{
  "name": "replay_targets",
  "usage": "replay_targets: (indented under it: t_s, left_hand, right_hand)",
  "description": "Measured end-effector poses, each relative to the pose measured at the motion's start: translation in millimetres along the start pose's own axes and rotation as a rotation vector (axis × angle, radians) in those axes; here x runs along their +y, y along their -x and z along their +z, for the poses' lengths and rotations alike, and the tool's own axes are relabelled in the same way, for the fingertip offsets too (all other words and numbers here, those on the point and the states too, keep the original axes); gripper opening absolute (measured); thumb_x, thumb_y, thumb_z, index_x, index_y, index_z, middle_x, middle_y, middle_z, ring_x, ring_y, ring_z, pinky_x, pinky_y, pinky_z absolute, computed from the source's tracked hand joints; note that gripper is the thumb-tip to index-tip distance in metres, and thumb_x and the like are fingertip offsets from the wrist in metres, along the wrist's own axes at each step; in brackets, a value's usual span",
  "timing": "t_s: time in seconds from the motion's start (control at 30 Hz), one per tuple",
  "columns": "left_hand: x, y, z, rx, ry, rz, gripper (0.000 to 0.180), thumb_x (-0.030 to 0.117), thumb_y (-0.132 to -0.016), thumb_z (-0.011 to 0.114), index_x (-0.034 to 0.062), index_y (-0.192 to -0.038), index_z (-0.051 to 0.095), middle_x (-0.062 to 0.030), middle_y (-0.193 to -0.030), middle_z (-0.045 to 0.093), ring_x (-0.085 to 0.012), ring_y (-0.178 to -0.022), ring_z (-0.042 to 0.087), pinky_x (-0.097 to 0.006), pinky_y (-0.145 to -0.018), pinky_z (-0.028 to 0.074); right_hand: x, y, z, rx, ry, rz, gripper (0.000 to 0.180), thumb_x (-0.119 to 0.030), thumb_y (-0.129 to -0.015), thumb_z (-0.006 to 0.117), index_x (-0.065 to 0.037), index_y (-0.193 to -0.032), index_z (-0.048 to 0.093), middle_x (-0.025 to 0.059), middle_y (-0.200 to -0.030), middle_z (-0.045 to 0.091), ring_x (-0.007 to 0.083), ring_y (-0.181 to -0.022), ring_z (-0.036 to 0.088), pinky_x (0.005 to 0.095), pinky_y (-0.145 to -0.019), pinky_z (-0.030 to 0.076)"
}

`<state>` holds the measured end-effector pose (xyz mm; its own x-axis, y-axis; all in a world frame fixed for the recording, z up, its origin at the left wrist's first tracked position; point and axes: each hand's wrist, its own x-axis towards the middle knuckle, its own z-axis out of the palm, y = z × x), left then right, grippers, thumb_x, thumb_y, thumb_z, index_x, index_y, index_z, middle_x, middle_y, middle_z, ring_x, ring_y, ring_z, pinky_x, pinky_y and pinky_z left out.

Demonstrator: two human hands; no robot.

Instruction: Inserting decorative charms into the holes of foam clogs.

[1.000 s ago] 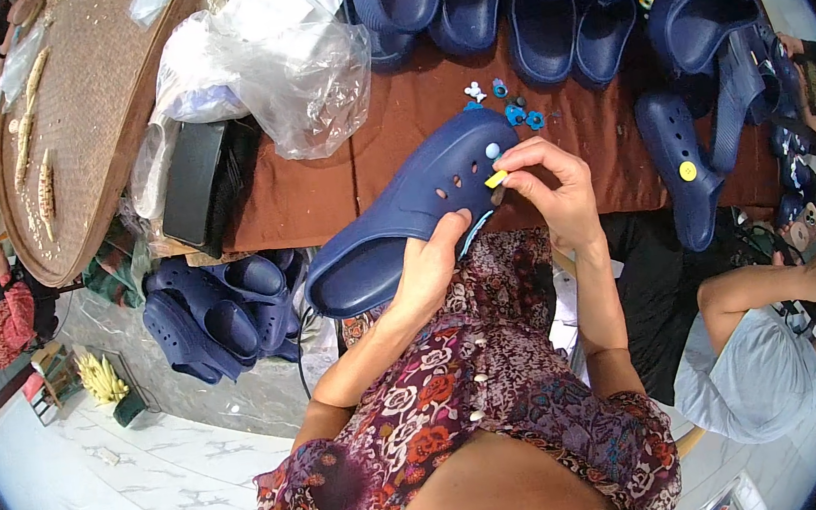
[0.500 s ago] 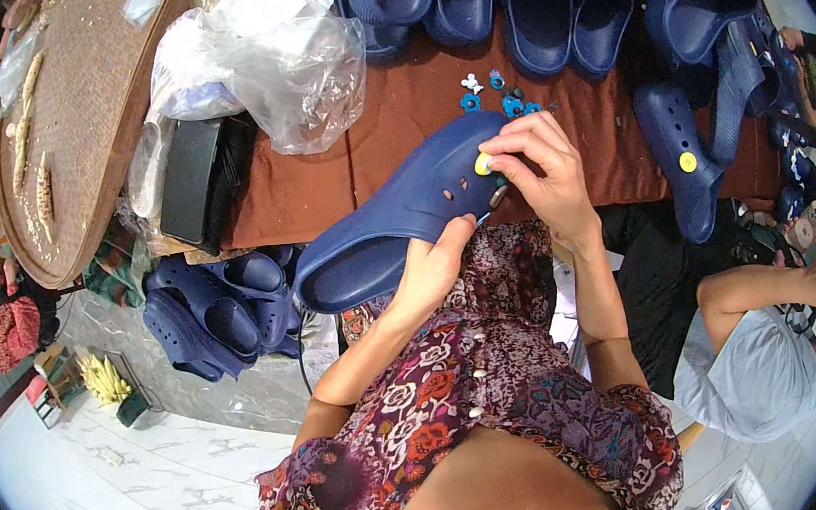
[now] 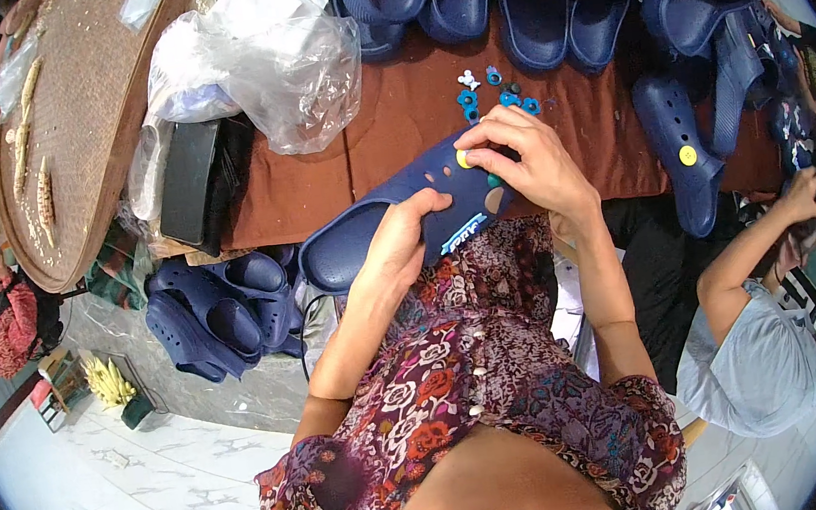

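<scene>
My left hand [image 3: 400, 238] grips a navy foam clog [image 3: 364, 218] near its foot opening, thumb on top and the other fingers hidden inside or underneath. The clog is held over the near table edge, toe to the right. With thumb and forefinger, my right hand [image 3: 537, 165] pinches a round yellow shoe charm [image 3: 464, 159] against the holed upper. A light-blue charm with white lettering [image 3: 464, 234] sits along the clog's near side. Small dark-green and brown pieces show by the toe, partly covered by my right hand. Beyond it lie several blue flower charms [image 3: 468, 100] and a white charm [image 3: 468, 79].
Navy clogs stand along the back of the brown cloth [image 3: 400, 100]. Another clog [image 3: 681, 158] with a yellow charm lies right. At left are a clear plastic bag [image 3: 292, 77], a black box [image 3: 194, 184] and a woven tray [image 3: 90, 110]. A person in grey [image 3: 757, 361] sits right.
The clog has tilted, bringing the lettered charm on its near side into view. My left thumb has shifted up onto the upper, and my right hand has moved slightly left with the yellow charm.
</scene>
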<state>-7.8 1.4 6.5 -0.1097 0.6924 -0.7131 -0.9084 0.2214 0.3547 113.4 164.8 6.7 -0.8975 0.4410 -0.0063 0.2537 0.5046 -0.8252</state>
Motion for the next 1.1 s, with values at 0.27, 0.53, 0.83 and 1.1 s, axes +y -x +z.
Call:
replay_targets:
  t_s: [0.27,0.53,0.83,1.1]
  left_hand:
    - [2,3,6,0.013,-0.076,0.041,0.037,0.001,-0.081,0.059,-0.0019,-0.117,0.06,-0.0111,-0.109,0.067,-0.0215,-0.095,0.066,-0.034,-0.088,0.054]
    - [-6,-2,-3,0.058,-0.19,0.134,0.038,-0.001,-0.078,0.059,-0.0011,-0.116,0.06,-0.009,-0.107,0.067,-0.0188,-0.095,0.065,-0.031,-0.086,0.053]
    - [-1,-1,-5,0.028,-0.167,0.128,0.033,0.001,-0.078,0.06,0.0005,-0.111,0.063,-0.0073,-0.102,0.068,-0.0183,-0.09,0.066,-0.03,-0.085,0.052]
    - [-2,14,-27,0.211,-0.2,0.142,0.028,0.009,-0.081,0.064,0.0004,-0.108,0.066,-0.0087,-0.099,0.071,-0.0179,-0.086,0.068,-0.03,-0.082,0.053]
  right_hand:
    - [16,-18,-11,-0.264,0.001,-0.009,0.035,-0.022,-0.087,0.068,-0.005,-0.117,0.063,0.009,-0.115,0.059,0.0241,-0.113,0.055,0.0361,-0.1,0.041]
    - [24,-24,-7,-0.401,-0.023,-0.063,0.034,-0.026,-0.092,0.061,-0.005,-0.119,0.061,0.0092,-0.114,0.06,0.0249,-0.112,0.055,0.0367,-0.099,0.041]
    - [32,-28,1,-0.351,-0.142,-0.002,0.03,-0.021,-0.088,0.067,-0.004,-0.112,0.064,0.0075,-0.108,0.063,0.0225,-0.107,0.057,0.0359,-0.096,0.043]
    - [14,2,43,0.01,-0.109,0.009,0.03,-0.024,-0.086,0.07,-0.005,-0.11,0.066,0.0091,-0.109,0.064,0.0274,-0.107,0.06,0.038,-0.093,0.045]
